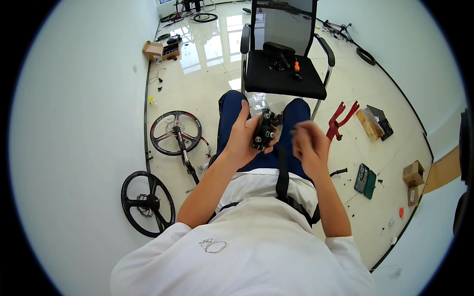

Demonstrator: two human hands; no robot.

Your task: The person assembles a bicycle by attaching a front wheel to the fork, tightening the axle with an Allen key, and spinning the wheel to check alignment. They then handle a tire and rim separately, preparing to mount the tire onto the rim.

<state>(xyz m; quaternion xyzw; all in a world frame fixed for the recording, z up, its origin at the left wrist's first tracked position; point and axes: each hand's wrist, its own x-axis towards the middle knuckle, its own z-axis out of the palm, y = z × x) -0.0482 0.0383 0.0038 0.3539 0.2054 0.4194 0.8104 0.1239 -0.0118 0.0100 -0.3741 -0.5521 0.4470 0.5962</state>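
Above my lap, my left hand (242,138) is wrapped round a compact black bicycle part with silver bolts (264,130). The thumb stands up away from it, while fingers show at the part's right side. The part's exact kind is not clear. My right hand (310,148) hovers a short way to its right, apart from it. Those fingers look curled but are smeared by motion, so whether they pinch anything is hidden. A black strap (282,170) hangs down between the two hands.
Ahead stands a black chair (284,81) bearing a bicycle saddle (279,48) and an orange-handled screwdriver (296,67). Wheels (148,203) lie on the left floor. To the right are a red fork (340,120), a green toolbox (365,181) and cardboard boxes (414,173).
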